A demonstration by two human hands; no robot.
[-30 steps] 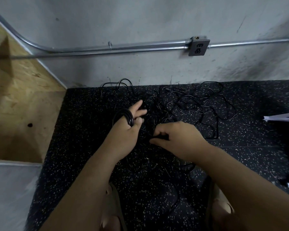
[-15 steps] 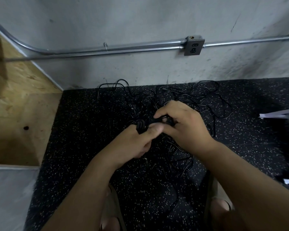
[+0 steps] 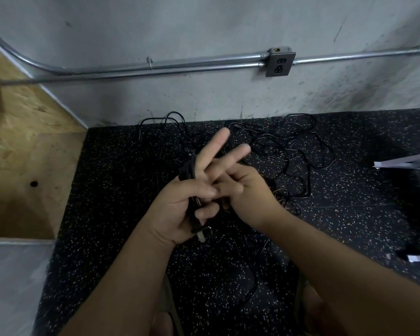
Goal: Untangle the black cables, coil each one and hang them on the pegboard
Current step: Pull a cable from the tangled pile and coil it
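Observation:
My left hand holds a small coil of black cable. Its thumb and lower fingers curl round the coil, while two fingers point up and away. The coil's plug end hangs out below the palm. My right hand sits right against the left, with its fingers curled in at the coil and pinching the strand there. A loose tangle of black cables lies on the speckled black floor behind both hands, by the wall. No pegboard is in view.
A grey wall with metal conduit and an outlet box runs across the back. A plywood panel stands at the left. A grey metal frame juts in at the right edge. My sandalled feet are at the bottom.
My right hand came from the floor tangle up to the left hand. The coil shifted from the left fingers down into the palm. Both hands drew nearer, and two left fingers straightened.

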